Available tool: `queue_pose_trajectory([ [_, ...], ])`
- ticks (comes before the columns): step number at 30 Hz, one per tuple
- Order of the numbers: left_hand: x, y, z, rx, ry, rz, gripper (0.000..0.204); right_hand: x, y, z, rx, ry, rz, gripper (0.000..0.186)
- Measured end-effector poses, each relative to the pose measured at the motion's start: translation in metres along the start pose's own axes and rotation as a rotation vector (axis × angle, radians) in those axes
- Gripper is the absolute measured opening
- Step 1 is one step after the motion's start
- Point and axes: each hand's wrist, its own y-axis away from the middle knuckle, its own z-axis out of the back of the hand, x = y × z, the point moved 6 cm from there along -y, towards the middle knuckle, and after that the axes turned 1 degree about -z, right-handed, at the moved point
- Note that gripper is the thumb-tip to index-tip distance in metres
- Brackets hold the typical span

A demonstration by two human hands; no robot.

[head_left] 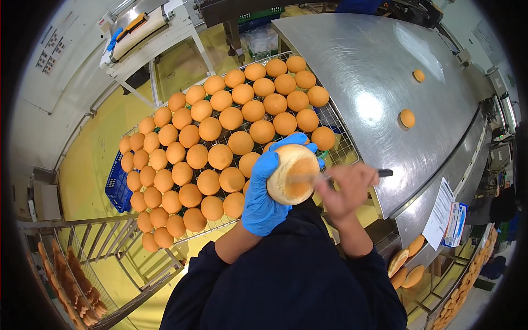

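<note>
My left hand, in a blue glove, is wrapped round a bun. The bun's pale underside, browned on one side, faces up. In my bare right hand is a slim knife with a black handle. Its grey blade is smeared by motion and reaches across the bun's face; whether it cuts in or only touches, I cannot tell. Beyond my left hand, rows of golden-brown buns lie on a wire rack.
A steel table stands to the right, with two small buns on it. By its near edge are a paper sheet, a carton and several loose buns. A blue crate and a metal rack are left.
</note>
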Motion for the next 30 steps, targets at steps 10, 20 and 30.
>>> queue_pose_trajectory([
  [10,-0.013,0.001,0.010,-0.009,-0.281,-0.147,0.062,-0.002,-0.002,-0.014,-0.071,0.016,-0.052,0.028],
  [20,-0.018,0.006,0.017,-0.033,-0.306,-0.198,0.061,0.021,0.001,-0.010,-0.002,-0.098,-0.016,0.026],
  [30,-0.019,0.005,0.015,-0.040,-0.245,-0.179,0.054,0.003,-0.007,-0.022,0.005,-0.135,-0.159,0.018],
])
